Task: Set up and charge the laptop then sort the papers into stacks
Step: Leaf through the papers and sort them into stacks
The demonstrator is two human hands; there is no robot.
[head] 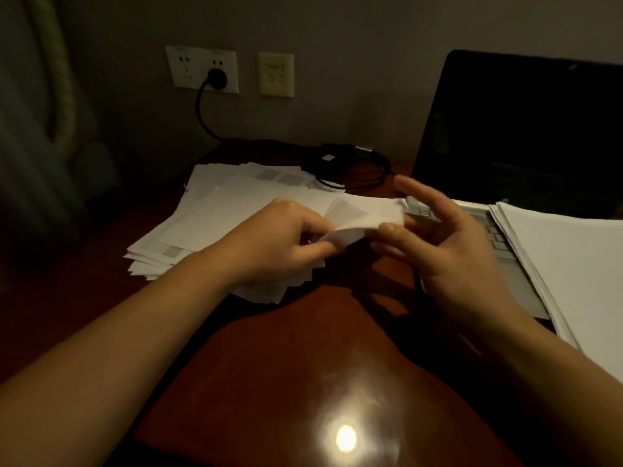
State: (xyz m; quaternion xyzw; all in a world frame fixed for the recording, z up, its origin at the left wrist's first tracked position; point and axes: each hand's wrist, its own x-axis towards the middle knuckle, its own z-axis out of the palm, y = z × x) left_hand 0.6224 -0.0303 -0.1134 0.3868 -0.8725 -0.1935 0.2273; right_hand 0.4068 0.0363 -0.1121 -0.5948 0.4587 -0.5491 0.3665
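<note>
Left hand (283,241) and right hand (451,251) each pinch one white paper sheet (364,214) above the loose white paper pile (215,210) on the brown wooden desk (303,348); opposing pulls could crease or tear it.

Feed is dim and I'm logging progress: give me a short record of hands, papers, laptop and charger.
laptop: open, screen dark
left hand: pinches a sheet
right hand: thumb pinches same sheet, index finger raised
loose pile: messy, on desk left of laptop
neat stack: on laptop keyboard
plug: in wall socket
cable: coiled on desk; link to laptop unseen
</note>
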